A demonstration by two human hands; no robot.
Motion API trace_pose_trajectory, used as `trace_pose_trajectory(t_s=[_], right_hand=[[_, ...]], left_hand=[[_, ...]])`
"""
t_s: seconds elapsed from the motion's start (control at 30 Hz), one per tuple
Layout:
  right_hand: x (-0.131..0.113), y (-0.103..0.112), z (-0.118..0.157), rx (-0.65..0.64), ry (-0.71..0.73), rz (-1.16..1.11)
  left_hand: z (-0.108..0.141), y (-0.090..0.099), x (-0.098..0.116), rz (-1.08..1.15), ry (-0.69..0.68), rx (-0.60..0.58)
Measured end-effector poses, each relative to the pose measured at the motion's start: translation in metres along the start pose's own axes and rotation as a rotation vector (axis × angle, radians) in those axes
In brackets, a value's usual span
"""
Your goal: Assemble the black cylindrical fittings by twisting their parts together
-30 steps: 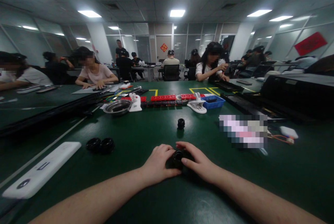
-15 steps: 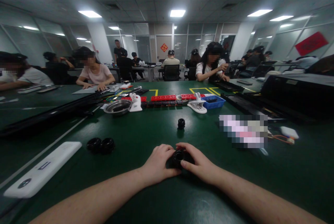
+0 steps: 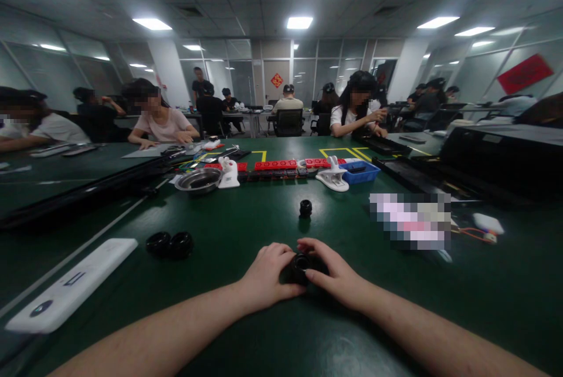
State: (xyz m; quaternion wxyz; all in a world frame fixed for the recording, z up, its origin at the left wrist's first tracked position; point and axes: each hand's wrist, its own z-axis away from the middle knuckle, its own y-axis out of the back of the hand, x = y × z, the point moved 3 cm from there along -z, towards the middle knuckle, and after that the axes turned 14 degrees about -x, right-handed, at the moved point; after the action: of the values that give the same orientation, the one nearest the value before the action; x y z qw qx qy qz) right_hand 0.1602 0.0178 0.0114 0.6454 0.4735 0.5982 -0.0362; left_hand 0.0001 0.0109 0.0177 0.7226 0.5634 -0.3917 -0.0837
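Between my two hands, close above the green table [image 3: 229, 342], is a glossy black ring-shaped part [image 3: 300, 265] with a round opening turned up towards me. My left hand [image 3: 269, 271] is closed around its left side, thumb below. On the right side, the fingers and thumb of my right hand [image 3: 335, 274] grip the same part. Another small black ribbed part [image 3: 305, 208] stands beyond my hands. Off to the left, two larger black round parts [image 3: 169, 245] lie touching each other.
A white power-bank-like device [image 3: 73, 289] lies at left. Across the middle are a steel bowl [image 3: 197, 180], white clips [image 3: 333, 177], red strips [image 3: 275, 165] and a blue tray [image 3: 361, 173]. Black casings [image 3: 497, 160] stand right. A co-worker [image 3: 160, 116] sits opposite.
My hands stay almost in place; the ring-shaped part has turned slightly between my fingers. Across the table, co-workers' hands have shifted a little.
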Motion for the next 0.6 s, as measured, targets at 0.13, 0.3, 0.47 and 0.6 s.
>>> trace_pose_trajectory(t_s=[0.13,0.3,0.47,0.6], right_hand=[[0.000,0.000,-0.001,0.057,-0.065,0.060],[-0.008,0.004,-0.003,-0.021,0.032,0.078],[-0.004,0.002,-0.001,-0.033,0.031,0.022],[-0.002,0.001,-0.001,0.036,-0.052,0.060]], left_hand=[[0.000,0.001,0.001,0.005,0.008,-0.002],[0.001,0.000,0.000,-0.005,0.007,-0.005],[0.000,-0.002,-0.002,-0.008,0.000,0.012],[-0.001,-0.002,-0.002,-0.008,0.001,0.001]])
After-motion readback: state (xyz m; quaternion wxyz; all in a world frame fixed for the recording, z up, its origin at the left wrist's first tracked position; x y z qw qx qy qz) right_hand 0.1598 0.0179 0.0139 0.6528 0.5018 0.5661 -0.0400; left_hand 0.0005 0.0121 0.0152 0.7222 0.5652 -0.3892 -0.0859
